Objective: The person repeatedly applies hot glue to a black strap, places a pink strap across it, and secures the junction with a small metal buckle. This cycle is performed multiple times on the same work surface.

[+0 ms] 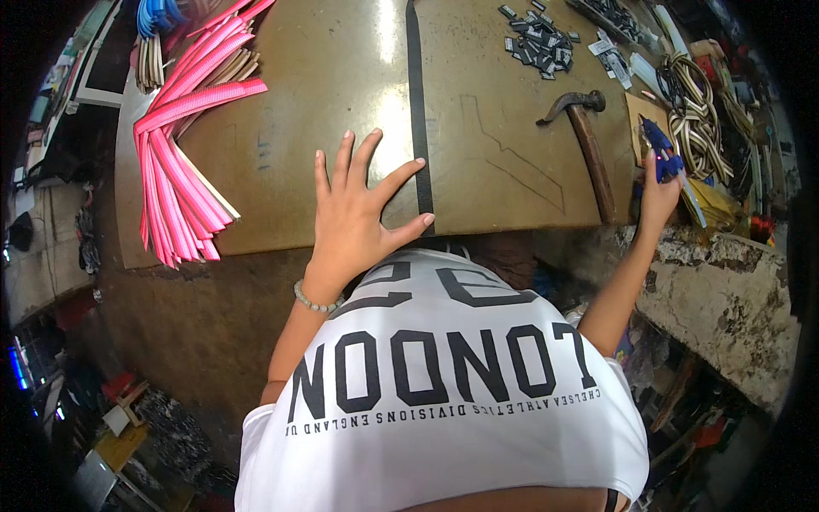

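A long black strap point(418, 102) runs down the brown table to its near edge. My left hand point(363, 192) lies on the table with fingers spread, its thumb and index fingertips on or right beside the strap. At the table's right side my right hand point(659, 192) is closed around a blue glue gun point(655, 136), with a pale stick jutting from its rear. Under the gun's front is a small tan board point(636, 108). Left of that hand lies a hammer point(591, 149) with a wooden handle.
Pink straps point(175, 188) are heaped at the left table edge, beside a blue bundle point(158, 15). Small dark pieces point(543, 47) lie scattered at the far right. Coiled beige-and-black cord point(695, 111) sits past the glue gun. Drawn outlines point(512, 152) mark the tabletop.
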